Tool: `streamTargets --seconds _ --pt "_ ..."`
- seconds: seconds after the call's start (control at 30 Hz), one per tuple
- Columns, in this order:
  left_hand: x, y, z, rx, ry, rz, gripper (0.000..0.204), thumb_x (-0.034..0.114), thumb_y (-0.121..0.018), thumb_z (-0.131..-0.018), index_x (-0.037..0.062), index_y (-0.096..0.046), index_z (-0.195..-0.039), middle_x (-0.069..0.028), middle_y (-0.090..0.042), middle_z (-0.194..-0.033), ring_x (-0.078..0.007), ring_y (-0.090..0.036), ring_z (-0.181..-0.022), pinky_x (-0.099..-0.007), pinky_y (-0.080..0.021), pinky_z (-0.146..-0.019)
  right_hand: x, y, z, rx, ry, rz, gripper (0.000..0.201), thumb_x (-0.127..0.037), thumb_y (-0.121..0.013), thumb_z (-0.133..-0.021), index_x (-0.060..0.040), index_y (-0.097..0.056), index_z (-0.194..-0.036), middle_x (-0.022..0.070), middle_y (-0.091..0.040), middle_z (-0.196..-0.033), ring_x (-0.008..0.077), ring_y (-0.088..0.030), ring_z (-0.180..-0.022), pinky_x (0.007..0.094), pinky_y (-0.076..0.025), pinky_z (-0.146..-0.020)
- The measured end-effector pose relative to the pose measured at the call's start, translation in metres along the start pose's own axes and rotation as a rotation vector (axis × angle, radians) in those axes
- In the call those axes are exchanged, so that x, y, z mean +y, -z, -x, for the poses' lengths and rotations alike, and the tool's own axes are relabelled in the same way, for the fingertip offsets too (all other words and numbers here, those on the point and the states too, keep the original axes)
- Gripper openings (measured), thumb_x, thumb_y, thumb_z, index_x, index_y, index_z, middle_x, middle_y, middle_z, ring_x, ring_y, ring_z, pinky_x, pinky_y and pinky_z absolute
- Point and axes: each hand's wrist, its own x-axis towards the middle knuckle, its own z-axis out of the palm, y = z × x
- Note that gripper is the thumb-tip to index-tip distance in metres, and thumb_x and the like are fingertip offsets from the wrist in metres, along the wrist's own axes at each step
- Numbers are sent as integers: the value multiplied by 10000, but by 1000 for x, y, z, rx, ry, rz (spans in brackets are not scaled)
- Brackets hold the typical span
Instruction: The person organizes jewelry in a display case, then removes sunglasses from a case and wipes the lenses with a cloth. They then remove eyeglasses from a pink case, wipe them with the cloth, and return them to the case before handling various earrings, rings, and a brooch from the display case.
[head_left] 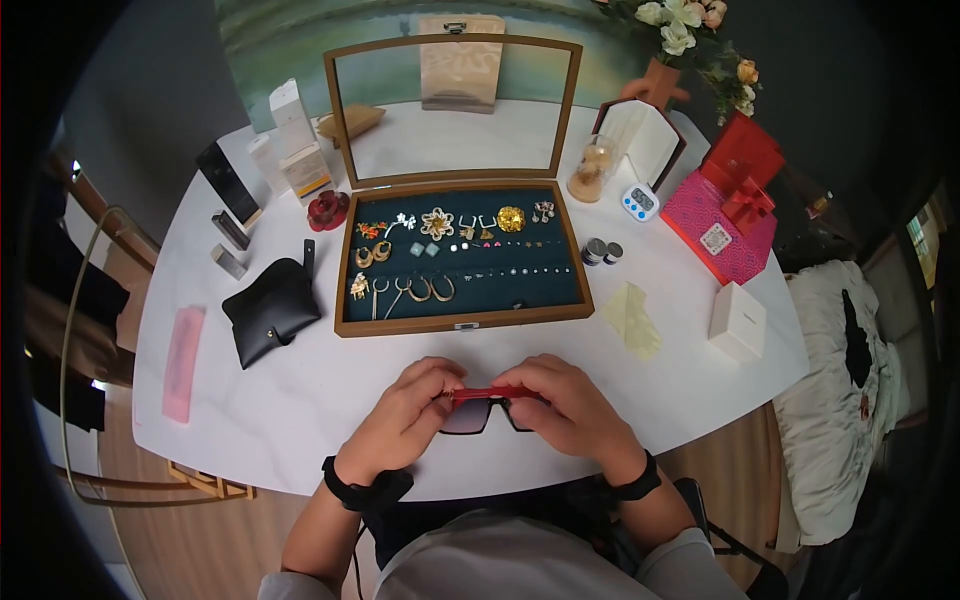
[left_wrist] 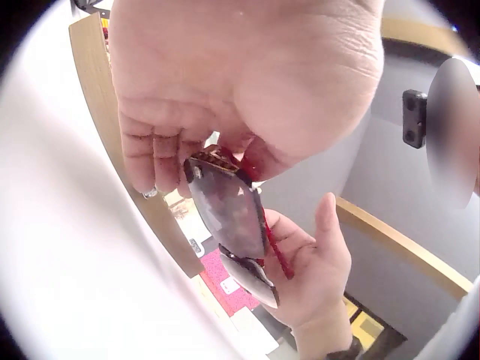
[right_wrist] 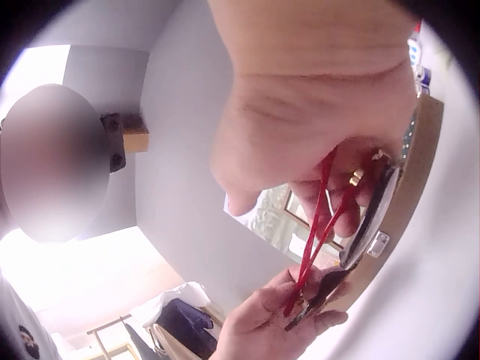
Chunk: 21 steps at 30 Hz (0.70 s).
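Both hands gripping the sunglasses!

The white bench [head_left: 250, 430] is stretching across the scene, and the brown display case [head_left: 400, 327] is sitting near its middle, glass lid standing raised. Over on the right, a pink-and-red gift box [head_left: 700, 225] is resting near the edge. And here are the hands, working at the near side: the left hand [head_left: 405, 415] is closing its fingers on one end of the frame, while the right hand [head_left: 560, 405] is gripping the other, neither spreading wide. A black pouch [head_left: 270, 310] is lying left of the case. The sunglasses [head_left: 468, 418] are hovering between the hands in front of the case, dark lenses showing, red arms running from hand to hand. A yellow cloth [head_left: 632, 320] is lying to the right, just beside a white box [head_left: 738, 322]. Smallest of all, earrings [head_left: 437, 224] are lining the case's dark interior in rows.
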Motion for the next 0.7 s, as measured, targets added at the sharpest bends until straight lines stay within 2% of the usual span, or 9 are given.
streamTargets --seconds 0.17,0.2,0.23,0.3,0.4,0.47,0.5,0.6,0.7 --pt "-6 3 10 -54 74 123 247 59 -397 -932 -1 -546 -1119 -109 -625 -1121 -230 -590 -998 -323 -461 -884 14 -2 5 -74 -57 -458 364 -330 -567 -971 -16 -663 -1126 123 -658 -919 235 -614 -860 344 -473 -787" --pt "-5 3 12 -47 209 276 237 49 -391 -935 2 -558 -1097 -119 -644 -1106 -225 -593 -1027 -339 -462 -905 11 0 5 -76 -57 -462 364 -330 -567 -971 -16 -663 -1126 123 -658 -919 235 -614 -860 344 -473 -787" --pt "-5 4 14 -38 343 430 232 39 -385 -939 5 -570 -1075 -129 -663 -1090 -221 -597 -1056 -355 -462 -925 6 3 5 -111 -173 -491 349 -296 -563 -974 -5 -657 -1143 120 -658 -920 219 -618 -887 327 -473 -804" --pt "-11 3 13 18 315 592 224 51 -382 -946 14 -560 -1077 -131 -670 -1105 -207 -591 -1077 -349 -445 -953 5 5 6 -152 -289 -523 336 -262 -560 -977 5 -651 -1159 116 -658 -920 203 -621 -914 311 -473 -822" --pt "-18 4 14 54 286 783 203 87 -370 -971 20 -521 -1090 -164 -668 -1165 -205 -585 -1124 -333 -393 -1030 9 2 14 2 -138 -642 258 -158 -592 -950 6 -662 -1136 102 -661 -943 173 -629 -913 289 -481 -828" --pt "-17 2 13 112 262 774 190 95 -371 -994 38 -514 -1104 -164 -660 -1180 -198 -567 -1168 -334 -384 -1041 11 7 15 100 -144 -251 191 -63 -642 -905 1 -679 -1081 94 -668 -990 155 -639 -901 283 -500 -808" --pt "-21 -2 16 154 233 714 131 77 -433 -1005 50 -504 -1112 -164 -631 -1244 -182 -544 -1198 -319 -387 -1030 15 3 14 312 -78 -212 153 13 -668 -877 9 -681 -1029 78 -660 -996 136 -635 -857 265 -513 -767" --pt "-17 -8 17 148 196 575 113 30 -517 -982 51 -491 -1090 -150 -594 -1311 -154 -517 -1211 -300 -402 -1001 18 1 15 504 -123 -358 145 56 -666 -875 21 -668 -1015 68 -656 -983 119 -624 -847 241 -513 -751" --pt "-8 -12 17 131 204 447 313 24 -719 -867 42 -470 -1056 -150 -580 -1336 -142 -561 -1118 -287 -466 -902 14 2 17 523 -140 -370 153 72 -662 -877 17 -670 -1019 65 -653 -986 103 -607 -823 221 -497 -738"
